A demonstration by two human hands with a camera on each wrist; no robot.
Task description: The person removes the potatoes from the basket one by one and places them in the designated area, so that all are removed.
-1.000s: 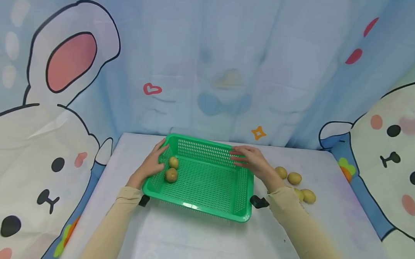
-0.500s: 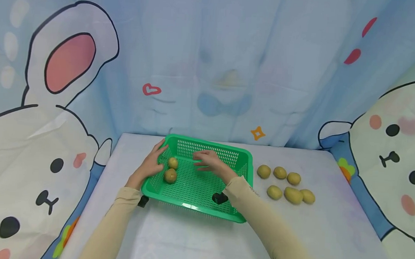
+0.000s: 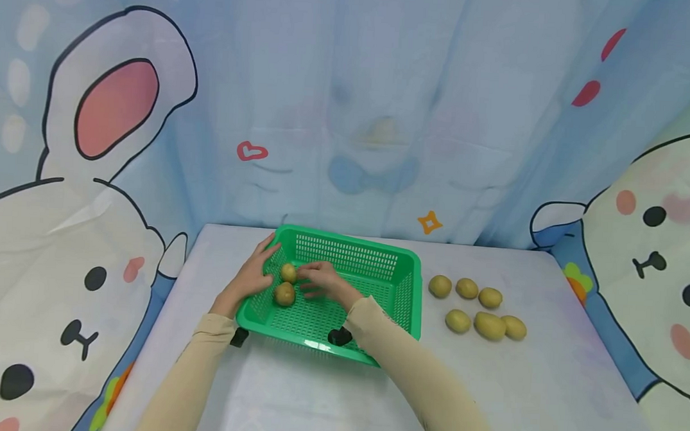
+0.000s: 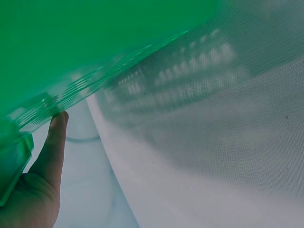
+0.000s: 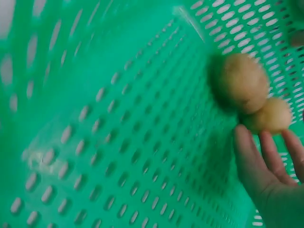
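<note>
A green plastic basket point(image 3: 349, 241) full of slots stands on the white-covered table. My left hand point(image 3: 248, 277) holds its left side, thumb over the rim. In the left wrist view, a finger of that hand point(image 4: 40, 190) presses the basket from outside. Two potatoes lie inside by the left wall, touching each other: a smaller one point(image 3: 288, 273) behind a larger brown one point(image 3: 285, 294). My right hand point(image 3: 326, 283) is inside the basket, fingers spread beside the smaller potato. In the right wrist view its fingertips point(image 5: 267, 137) reach the smaller potato's edge; the picture is slightly blurred.
To the right of the basket, several potatoes point(image 3: 489, 326) lie on the table point(image 3: 545, 391) in two loose rows. A printed cloth point(image 3: 385, 82) hangs behind and at both sides of the table.
My right hand has moved left from the basket's right side, across its floor, to the two potatoes. The left hand and the basket have stayed put.
</note>
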